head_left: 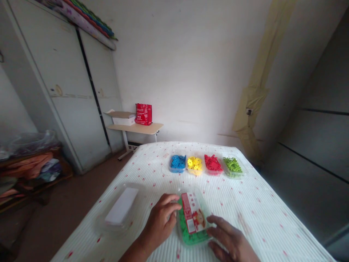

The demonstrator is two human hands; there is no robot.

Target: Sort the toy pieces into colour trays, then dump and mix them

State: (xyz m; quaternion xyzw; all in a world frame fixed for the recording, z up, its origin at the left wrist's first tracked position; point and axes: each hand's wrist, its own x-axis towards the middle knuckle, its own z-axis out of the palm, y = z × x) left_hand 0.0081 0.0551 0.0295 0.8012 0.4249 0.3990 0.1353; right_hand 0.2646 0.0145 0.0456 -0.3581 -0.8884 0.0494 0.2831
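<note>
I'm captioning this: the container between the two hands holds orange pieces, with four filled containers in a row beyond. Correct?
Not orange: the head view shows green pieces in the container between the left hand and the right hand. The rest is right.

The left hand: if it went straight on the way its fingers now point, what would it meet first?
The left hand would most likely meet the clear container of green pieces, along its left edge. It is right at that edge now; whether the two touch is unclear from this view.
</note>
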